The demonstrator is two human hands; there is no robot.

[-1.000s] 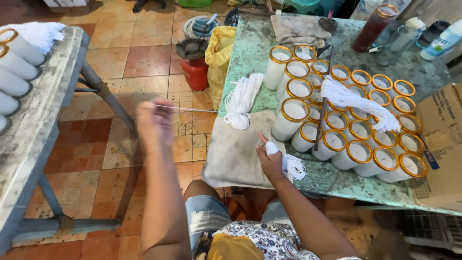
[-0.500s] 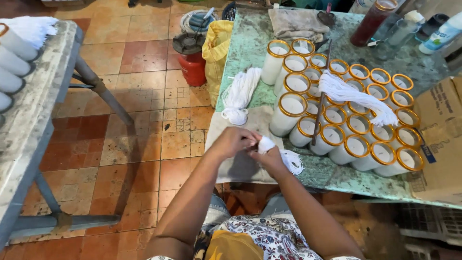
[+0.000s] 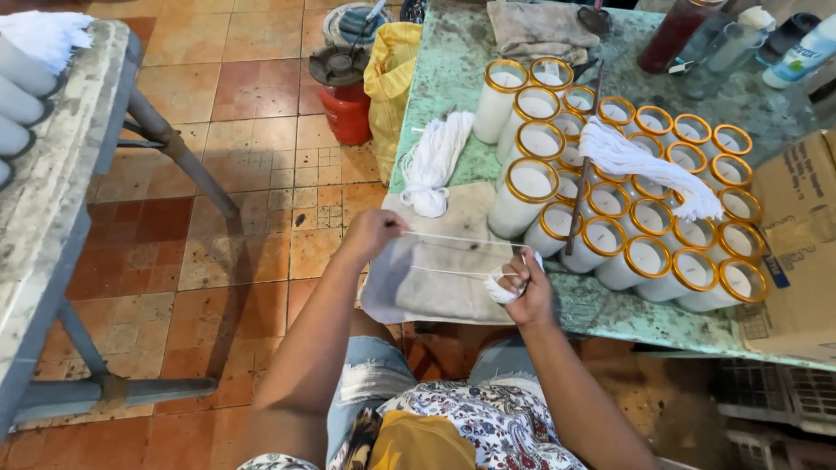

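Left hand (image 3: pixel 373 233) out to the side, fingers pinched shut on white string (image 3: pixel 457 252), drawn taut across the lap. Right hand (image 3: pixel 521 283) closed round a small wad of the same string, thumb clamping it, so two strands run between the fists, upper one straight, lower one slightly slack. Held apart like that, apparently, to measure off or straighten a length. All of it hovering just above a grey cloth (image 3: pixel 435 274) draped over the edge of the green table (image 3: pixel 453 70), likely there to keep the string off the stained top. Just beyond, a skein of white cord (image 3: pixel 433 161) lying on the table within easy reach. Further right, a packed cluster of gold-rimmed glass candles (image 3: pixel 644 200), wax white inside, with a bundle of cut wicks (image 3: pixel 640 161) laid across their rims and a thin dark rod (image 3: pixel 582 178) resting over them too. Cardboard box (image 3: pixel 797 244) at the far right edge. Red gas canister (image 3: pixel 344 100) and yellow bag (image 3: pixel 392 78) on the tiled floor.
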